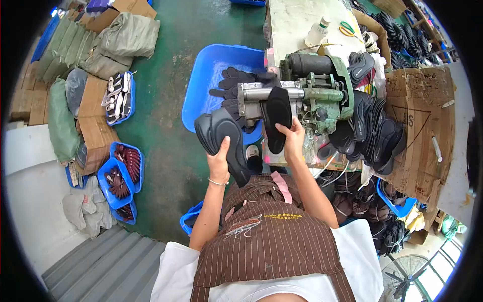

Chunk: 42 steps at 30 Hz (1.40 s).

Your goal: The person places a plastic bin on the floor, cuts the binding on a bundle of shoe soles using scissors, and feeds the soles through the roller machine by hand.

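My left hand (218, 163) is closed around a small stack of dark grey insoles (223, 132), fanned slightly apart at the top. A single black insole (278, 108) is pinched between the thumb and fingers of my right hand (294, 140). That insole stands lengthwise in front of the metal roller (256, 94) of a green machine (327, 95); whether it touches the roller I cannot tell. Below the roller, a large blue tub (193, 90) holds several dark insoles (232, 80).
Piled insoles (370, 126) lie right of the machine, beside a cardboard sheet (420, 131). Scissors (347, 29) and a bottle (317, 32) are on the bench (287, 30). Blue baskets (103, 178) of shoe parts, cartons and sacks (128, 38) line the left side.
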Tool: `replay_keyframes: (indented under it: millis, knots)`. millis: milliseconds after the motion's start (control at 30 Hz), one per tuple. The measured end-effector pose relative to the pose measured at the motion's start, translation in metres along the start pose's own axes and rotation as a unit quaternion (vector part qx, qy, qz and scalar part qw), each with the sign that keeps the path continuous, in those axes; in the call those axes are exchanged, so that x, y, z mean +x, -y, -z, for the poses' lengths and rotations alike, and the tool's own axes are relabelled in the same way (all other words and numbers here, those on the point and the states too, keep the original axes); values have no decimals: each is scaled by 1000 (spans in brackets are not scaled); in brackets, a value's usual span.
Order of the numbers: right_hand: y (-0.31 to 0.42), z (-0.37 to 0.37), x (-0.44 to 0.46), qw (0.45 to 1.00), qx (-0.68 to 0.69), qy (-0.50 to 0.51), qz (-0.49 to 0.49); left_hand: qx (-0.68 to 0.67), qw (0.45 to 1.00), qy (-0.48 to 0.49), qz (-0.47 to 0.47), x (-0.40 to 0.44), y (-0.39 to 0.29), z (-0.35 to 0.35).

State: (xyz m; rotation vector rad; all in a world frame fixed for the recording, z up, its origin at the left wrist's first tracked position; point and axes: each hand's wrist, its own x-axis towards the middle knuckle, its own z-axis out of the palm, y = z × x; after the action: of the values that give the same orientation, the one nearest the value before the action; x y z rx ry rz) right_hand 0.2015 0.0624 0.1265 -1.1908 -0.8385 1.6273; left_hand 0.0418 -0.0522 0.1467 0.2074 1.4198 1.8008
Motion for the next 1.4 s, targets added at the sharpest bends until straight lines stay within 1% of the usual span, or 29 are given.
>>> replay_keyframes:
  millis: [133, 200, 267, 300, 367, 433, 467, 500, 567, 600, 667, 700, 733, 767, 800, 900, 933, 967, 1000, 1033, 1067, 1100, 1133, 1167, 1200, 1233, 1300, 1333, 1400]
  knots:
    - [-1, 13, -23, 997, 49, 50, -25, 19, 1000, 17, -1, -5, 3, -17]
    - [-5, 19, -45, 995, 69, 60, -39, 62, 997, 37, -30, -7, 6, -25]
    - [-6, 13, -59, 987, 75, 141, -18, 112, 990, 68, -55, -8, 11, -30]
    - [8, 5, -69, 975, 91, 113, -168, 132, 988, 64, -52, -10, 15, -34]
    - [-4, 2, -65, 984, -3, 91, -151, 212, 973, 68, -64, -9, 24, -36]
    - [-13, -1, -66, 988, -47, 86, -122, 165, 984, 59, -21, -6, 33, -34]
    - [-14, 0, -67, 986, -82, 92, -110, 138, 988, 64, -22, -7, 33, -34]
    - [-13, 4, -66, 985, -67, 98, -127, 138, 988, 65, -20, -7, 35, -31]
    - [-26, 15, -62, 981, -75, 104, -144, 210, 975, 50, -52, -4, 37, -23]
    - [-35, 20, -60, 977, -83, 111, -160, 198, 976, 50, -70, -5, 34, -25]
    - [-48, 27, -49, 985, -75, 66, -138, 83, 990, 111, 40, 2, 26, -15]
    - [-52, 31, -37, 987, -70, 40, -136, 22, 990, 105, 94, -2, 12, -20]
    - [-61, 35, -19, 989, -108, 2, -103, -10, 987, 113, 112, 1, 10, -14]
    - [-25, 22, -14, 986, -91, -4, -138, -42, 983, 121, 130, 2, 8, -8]
    - [-41, 29, 7, 991, -108, -11, -82, -65, 982, 114, 135, 0, 5, -6]
    - [-1, 5, 2, 984, -74, 83, -138, -50, 980, 106, 159, -5, 3, -1]
    - [11, -2, -11, 970, -99, 142, -173, -10, 985, 93, 143, -6, 6, -3]
    - [8, -6, -23, 953, -186, 203, -124, 30, 988, 79, 127, -6, 11, -5]
    - [-9, -8, -35, 940, -187, 251, -134, 90, 988, 87, 90, -1, 24, 3]
    - [-18, -14, -53, 950, -89, 264, -143, 147, 988, 26, 51, -4, 29, -5]
    - [-37, -14, -64, 958, -170, 230, -24, 203, 979, -35, 10, -9, 32, -13]
    - [-40, -9, -68, 959, -193, 203, -53, 207, 978, -20, -22, -11, 28, -15]
    - [-41, -4, -69, 957, -216, 175, -81, 207, 978, -20, -22, -9, 30, -14]
    - [-41, 2, -68, 964, -163, 175, -117, 203, 977, -17, -68, -6, 34, -13]
    - [-41, 6, -66, 970, -166, 143, -100, 198, 973, -14, -114, -3, 38, -13]
    - [-41, 9, -63, 976, -170, 111, -84, 228, 969, -16, -90, 0, 38, -8]
    - [-33, 13, -42, 988, -111, 13, -103, 28, 997, 50, 46, -3, 20, -14]
    - [-37, 24, -24, 989, -106, -13, -100, -17, 997, 44, 62, -3, 16, -16]
    - [-19, 21, -1, 990, -94, 4, -109, -45, 992, 72, 95, -4, 12, -10]
